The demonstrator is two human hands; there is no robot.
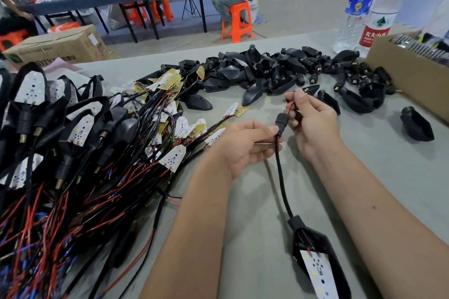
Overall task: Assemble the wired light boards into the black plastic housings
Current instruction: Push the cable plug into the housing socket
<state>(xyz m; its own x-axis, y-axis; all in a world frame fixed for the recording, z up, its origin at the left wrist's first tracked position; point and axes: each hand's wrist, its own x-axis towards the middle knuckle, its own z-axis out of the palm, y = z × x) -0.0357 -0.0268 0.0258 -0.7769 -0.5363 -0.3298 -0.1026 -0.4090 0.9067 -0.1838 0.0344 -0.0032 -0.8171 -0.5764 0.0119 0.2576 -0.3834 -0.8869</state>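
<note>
Light board (318,274), white and LED-dotted, seated in a black housing (339,272) at 5 o'clock on the desk (243,238), joined by a black sleeved cable (281,177) running up to both hands near centre. Left hand (243,148) pinching the cable just below a small black stem piece (281,121); right hand (313,124) curled, fingertips pinching the thin red wire (291,105) emerging from the brass threaded end at the top of that piece. Probably feeding or drawing the wires through the stem.

Handling, as a judgement: everything light. Board thin, stiff and likely brittle at the solder joints, so best held by its edges, never tugged by the leads. Cable limp yet springy; grip best kept close to the stem for control. Housing rigid, smooth plastic, likely slippery, safest taken across its broad sides. Red wire fine and easily kinked, calling for a gentle straight pull.

Heap of empty housings (279,70) at 12 o'clock, tangle of wired boards (170,128) at 9 to 10 o'clock, finished units (31,109) at far left.
</note>
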